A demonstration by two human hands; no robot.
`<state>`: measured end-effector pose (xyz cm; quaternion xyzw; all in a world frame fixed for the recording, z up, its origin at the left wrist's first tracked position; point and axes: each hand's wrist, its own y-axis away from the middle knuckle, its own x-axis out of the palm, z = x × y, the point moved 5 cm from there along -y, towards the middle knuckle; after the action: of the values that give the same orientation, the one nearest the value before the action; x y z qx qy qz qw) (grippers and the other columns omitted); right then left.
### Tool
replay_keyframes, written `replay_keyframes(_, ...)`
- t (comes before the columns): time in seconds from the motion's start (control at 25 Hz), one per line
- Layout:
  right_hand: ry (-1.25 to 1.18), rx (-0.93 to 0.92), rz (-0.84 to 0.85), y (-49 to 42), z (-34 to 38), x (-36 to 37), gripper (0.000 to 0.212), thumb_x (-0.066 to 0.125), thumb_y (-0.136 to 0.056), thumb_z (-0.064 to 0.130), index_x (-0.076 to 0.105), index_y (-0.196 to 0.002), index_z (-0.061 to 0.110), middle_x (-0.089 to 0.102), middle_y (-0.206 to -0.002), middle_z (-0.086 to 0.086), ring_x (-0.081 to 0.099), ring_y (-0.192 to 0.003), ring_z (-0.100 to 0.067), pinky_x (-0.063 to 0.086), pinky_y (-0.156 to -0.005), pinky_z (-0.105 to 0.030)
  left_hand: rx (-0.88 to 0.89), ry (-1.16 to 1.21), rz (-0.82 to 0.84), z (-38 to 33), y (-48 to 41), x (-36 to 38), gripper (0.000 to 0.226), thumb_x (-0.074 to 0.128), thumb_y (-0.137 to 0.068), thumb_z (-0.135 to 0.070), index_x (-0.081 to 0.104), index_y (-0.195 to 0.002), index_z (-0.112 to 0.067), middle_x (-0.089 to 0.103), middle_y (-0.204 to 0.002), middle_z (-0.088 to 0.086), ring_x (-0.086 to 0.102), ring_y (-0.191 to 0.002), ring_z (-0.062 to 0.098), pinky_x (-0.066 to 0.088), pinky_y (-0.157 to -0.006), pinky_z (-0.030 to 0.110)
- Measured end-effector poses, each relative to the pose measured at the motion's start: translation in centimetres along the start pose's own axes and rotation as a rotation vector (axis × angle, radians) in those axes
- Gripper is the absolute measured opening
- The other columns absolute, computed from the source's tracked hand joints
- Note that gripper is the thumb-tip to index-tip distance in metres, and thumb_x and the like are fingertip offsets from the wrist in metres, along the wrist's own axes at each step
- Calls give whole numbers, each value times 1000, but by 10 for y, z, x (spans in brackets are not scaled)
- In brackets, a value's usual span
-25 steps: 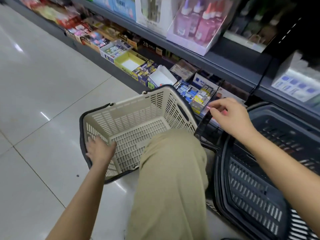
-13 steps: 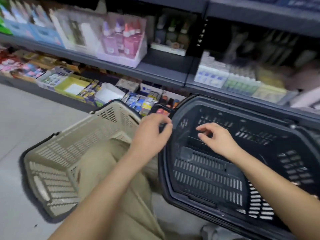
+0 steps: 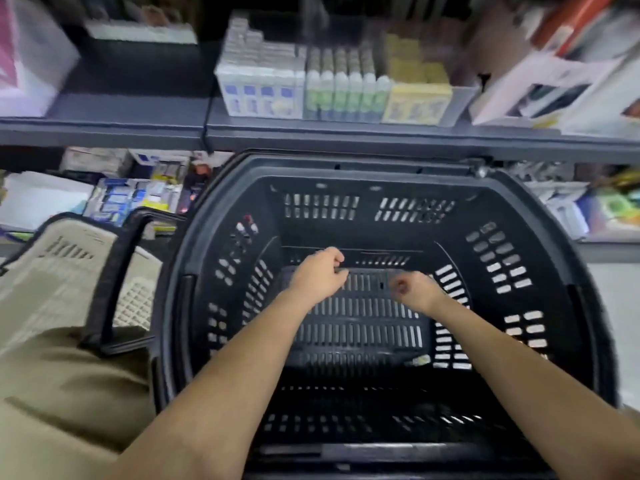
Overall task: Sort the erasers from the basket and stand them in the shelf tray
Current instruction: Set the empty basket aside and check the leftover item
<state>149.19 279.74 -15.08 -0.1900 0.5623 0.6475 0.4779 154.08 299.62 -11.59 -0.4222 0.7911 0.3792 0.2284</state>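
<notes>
- Two hands, both down inside the one black basket (image 3: 363, 166), whose slotted walls stand around them on every side
- Left hand (image 3: 318, 277): fingers curled in, fingertips at the far edge of the basket floor; whether it pinches anything cannot be told
- Right hand (image 3: 415, 291): just beside the left hand, apart from it, fingers curled and blurred; its hold cannot be told either
- One small pale piece (image 3: 420, 359) lies on the basket floor, nearer the person than the right hand; too blurred to tell whether it is an eraser
- One beige basket (image 3: 52, 271) lies left of the left hand, outside the black one, its black handle (image 3: 116, 271) between the two baskets
- One khaki trouser leg (image 3: 52, 393) sits under the left forearm's outer side
- Beyond the left hand, past the rim, small blue and yellow packs (image 3: 131, 199) sit on the lower shelf
- Above and beyond both hands, the upper shelf (image 3: 311, 135) carries white-and-blue boxes (image 3: 259, 91), a row of green-labelled bottles (image 3: 346, 95) and yellow boxes (image 3: 415, 102); blur hides their counts
</notes>
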Motion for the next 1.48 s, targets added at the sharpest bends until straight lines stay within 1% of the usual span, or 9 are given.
replay_keyframes(0.28,403,-86,485,-2,-61,83,25,57,-84,22,60,-108,15,60,-119,-10,58,-106,-24,45,-85,-27,11,-90,253,22,-9,69,31,58,-89,-32,52,-118,-22,60,-118,-6,57,-79,7,48,-71,26)
replay_keyframes(0.48,699,-188,490,-5,-78,98,31,48,-88,17,54,-118,18,50,-136,-6,51,-121,-24,43,-91,-30,-44,-42,315,36,-8,84,29,59,-89,-31,54,-116,-22,61,-115,-7,59,-96,10,49,-85,28)
replay_keyframes(0.72,838,-265,583,-6,-78,117,31,43,-93,23,58,-119,17,59,-126,-3,55,-117,-21,46,-89,-34,-74,-27,321,40,-6,83,27,59,-89,-31,55,-113,-19,62,-111,-5,59,-96,12,48,-83,26)
replay_keyframes(0.84,669,-208,580,-4,-77,116,22,46,-90,24,64,-103,20,63,-115,-3,58,-109,-22,43,-80,-27,-93,-17,334,39,-5,79,25,57,-90,-30,55,-113,-19,63,-110,-5,60,-96,13,50,-87,32)
replay_keyframes(0.96,238,-142,509,-9,-54,99,16,62,-83,25,55,-69,27,64,-90,2,57,-86,-16,46,-78,-26,-125,-11,355,37,-4,76,25,58,-90,-30,55,-113,-19,63,-113,-3,60,-98,15,49,-89,33)
replay_keyframes(1.08,-213,-117,478,-9,-10,71,17,73,-77,17,58,-76,24,64,-79,5,60,-74,-11,50,-73,-24,-154,41,408,29,-3,70,31,62,-88,-30,56,-115,-16,62,-113,1,61,-98,18,50,-89,33)
replay_keyframes(1.2,-436,-181,378,-2,28,34,19,75,-76,12,57,-75,20,62,-67,7,57,-57,-2,46,-57,-12,-136,189,328,12,-4,46,25,64,-88,-23,60,-108,-9,67,-95,5,62,-78,17,48,-60,22)
replay_keyframes(1.28,-571,-217,324,5,44,12,18,74,-76,7,57,-76,15,62,-64,4,58,-57,-6,47,-59,-15,-106,247,260,1,-1,24,17,64,-88,-21,61,-99,-8,65,-77,0,58,-63,12,41,-46,17)
replay_keyframes(1.48,-679,-381,112,37,78,-42,15,75,-75,9,63,-84,11,62,-70,1,56,-63,-8,48,-67,-22,33,420,110,-32,24,-29,7,63,-88,-18,63,-92,-13,63,-68,-5,57,-55,4,42,-46,13)
